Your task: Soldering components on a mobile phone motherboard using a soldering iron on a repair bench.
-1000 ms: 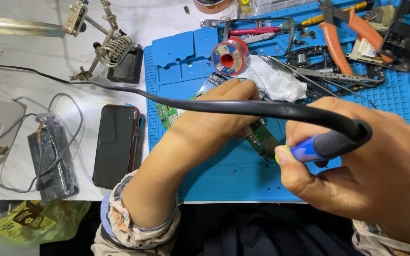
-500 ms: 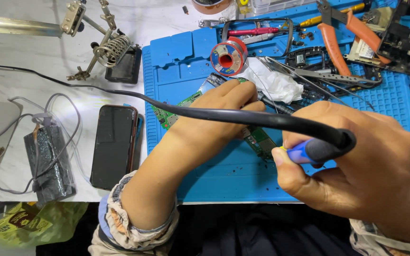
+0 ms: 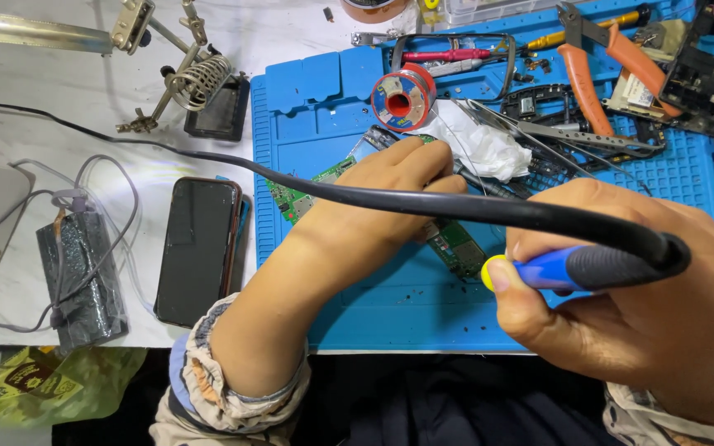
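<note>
Green circuit board (image 3: 456, 244) flat on the blue silicone work mat (image 3: 373, 306), lying aslant from upper left to lower right, mostly hidden under the left hand (image 3: 382, 198). Left hand pressed down on the board, fingers curled together over its middle; anything pinched between the fingertips cannot be made out. Right hand (image 3: 646, 306) closed tight around the blue-and-black handle of a soldering iron (image 3: 576, 266), yellow collar just beside the thumb, tip pointing toward the board's lower end but hidden from view. Black cable (image 3: 274, 175) running from the handle's rear leftward across the left wrist and off over the white table (image 3: 84, 99). Just behind the left hand, a red-rimmed solder spool (image 3: 401, 97) upright on the mat, with a crumpled white tissue (image 3: 481, 144) beside it. Farther back on the mat, orange-handled cutters (image 3: 592, 70), metal tweezers (image 3: 572, 132) and a scatter of small parts. Left of the mat, on the table, a dark phone (image 3: 198, 248) face up, partly over a blue-edged thing beneath. Farther left, a black wrapped pack (image 3: 80, 277) with grey wires looped round it. Behind the phone, a coiled-wire iron stand (image 3: 200, 83) with a black sponge tray (image 3: 221, 111) touching it. At lower left, a yellow-green plastic bag (image 3: 35, 384) off the table's edge.
</note>
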